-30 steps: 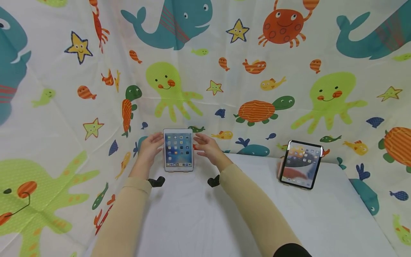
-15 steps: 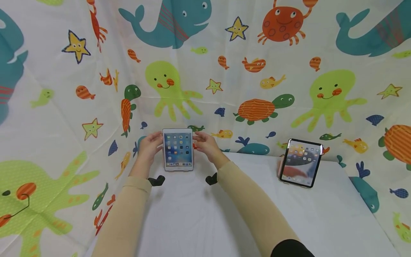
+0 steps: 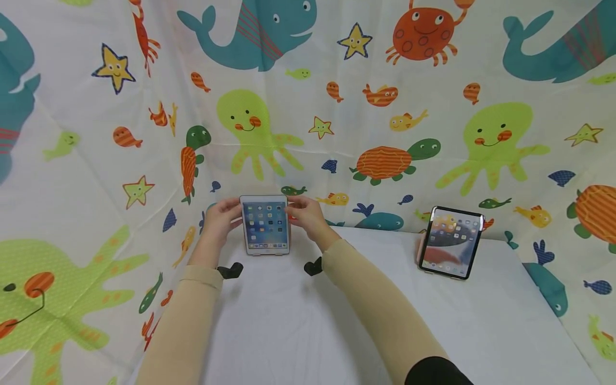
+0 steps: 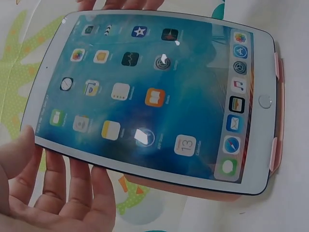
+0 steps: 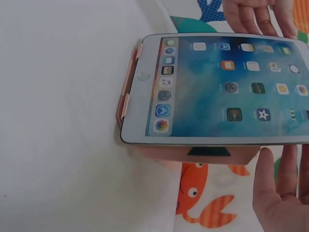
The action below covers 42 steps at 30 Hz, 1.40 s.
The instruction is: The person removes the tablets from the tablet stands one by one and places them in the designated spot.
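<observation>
White tablet [image 3: 265,224] at back of table [image 3: 284,321], bottom edge in pink stand [image 5: 166,153], likely against sliding. Left hand [image 3: 219,219] and right hand [image 3: 309,215], fingers partly curled, pinch opposite sides near top, presumably for level control.

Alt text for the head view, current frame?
A person's left hand and right hand hold a white-framed tablet by its upper sides. A black-framed tablet stands farther right on a white tabletop, and a cloth printed with cartoon sea animals hangs behind.
</observation>
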{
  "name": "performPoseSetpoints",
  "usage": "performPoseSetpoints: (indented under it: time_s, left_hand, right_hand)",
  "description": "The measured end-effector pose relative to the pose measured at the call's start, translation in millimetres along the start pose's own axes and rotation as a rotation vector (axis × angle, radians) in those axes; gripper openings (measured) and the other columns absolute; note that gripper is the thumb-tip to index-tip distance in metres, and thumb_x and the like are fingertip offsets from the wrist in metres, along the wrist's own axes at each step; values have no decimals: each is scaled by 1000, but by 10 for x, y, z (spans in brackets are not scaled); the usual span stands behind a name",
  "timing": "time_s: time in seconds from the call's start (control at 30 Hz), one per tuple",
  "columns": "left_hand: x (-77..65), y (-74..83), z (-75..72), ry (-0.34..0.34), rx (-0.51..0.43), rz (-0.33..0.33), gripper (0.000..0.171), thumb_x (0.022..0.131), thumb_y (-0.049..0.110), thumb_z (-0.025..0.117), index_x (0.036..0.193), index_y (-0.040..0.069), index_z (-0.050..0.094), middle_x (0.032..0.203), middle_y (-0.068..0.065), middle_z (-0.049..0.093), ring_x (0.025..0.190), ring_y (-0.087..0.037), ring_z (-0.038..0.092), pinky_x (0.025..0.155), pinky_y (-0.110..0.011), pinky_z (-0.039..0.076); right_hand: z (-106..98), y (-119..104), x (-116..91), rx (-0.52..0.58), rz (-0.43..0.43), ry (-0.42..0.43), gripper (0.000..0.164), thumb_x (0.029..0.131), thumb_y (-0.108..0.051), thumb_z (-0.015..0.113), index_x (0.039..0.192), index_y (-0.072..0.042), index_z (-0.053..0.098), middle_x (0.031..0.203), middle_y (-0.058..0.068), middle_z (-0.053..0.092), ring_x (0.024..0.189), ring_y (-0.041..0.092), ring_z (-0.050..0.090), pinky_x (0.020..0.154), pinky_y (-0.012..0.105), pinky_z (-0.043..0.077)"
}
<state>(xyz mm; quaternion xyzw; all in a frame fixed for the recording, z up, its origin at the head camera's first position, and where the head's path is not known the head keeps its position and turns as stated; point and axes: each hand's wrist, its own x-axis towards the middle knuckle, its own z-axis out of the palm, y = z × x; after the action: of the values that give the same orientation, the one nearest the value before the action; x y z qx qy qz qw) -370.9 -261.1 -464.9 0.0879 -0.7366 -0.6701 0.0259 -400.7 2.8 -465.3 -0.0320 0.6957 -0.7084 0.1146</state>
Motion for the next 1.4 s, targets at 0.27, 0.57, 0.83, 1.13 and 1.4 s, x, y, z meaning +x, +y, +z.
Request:
performPoseSetpoints:
  time_s: [0.27, 0.57, 0.83, 1.13, 1.4]
  left_hand:
    - [-170, 189, -29, -38, -16, -31, 41, 107, 15, 67, 146, 3, 59, 113, 6, 65, 113, -13, 66, 118, -52, 52]
    - [-22, -34, -118, -13, 7, 35, 40, 105, 23, 73, 140, 7, 64, 117, 6, 66, 112, -12, 67, 106, -43, 61]
    - [-55, -14, -96, 2, 3, 51, 40, 103, 19, 75, 138, 2, 65, 114, 6, 66, 108, -11, 69, 101, -40, 63]
    - [-98, 44, -90, 20, 4, 43, 36, 103, 18, 75, 135, 2, 67, 114, 5, 66, 108, -11, 69, 104, -41, 62]
    - [-104, 105, -110, 11, 45, 34, 32, 103, 22, 76, 131, 9, 70, 118, 3, 66, 111, -15, 68, 93, -30, 66]
  right_hand:
    - [35, 7, -25, 32, 2, 41, 26, 101, -16, 78, 126, -21, 78, 122, 6, 72, 109, 22, 72, 99, 39, 65]
    - [77, -7, -64, 53, -18, 35, 17, 100, -15, 78, 117, -18, 80, 119, 5, 74, 105, 20, 72, 101, 43, 64]
    - [70, 27, -80, 61, -36, 58, 19, 100, -14, 79, 118, -15, 81, 119, 6, 76, 104, 21, 73, 100, 44, 64]
    - [63, 41, -76, 66, -43, 63, 16, 98, -17, 81, 114, -20, 83, 118, 3, 78, 105, 21, 75, 95, 39, 66]
    - [50, -5, -101, 91, -50, 63, 16, 97, -15, 82, 113, -18, 84, 116, 5, 79, 94, 19, 76, 98, 48, 65]
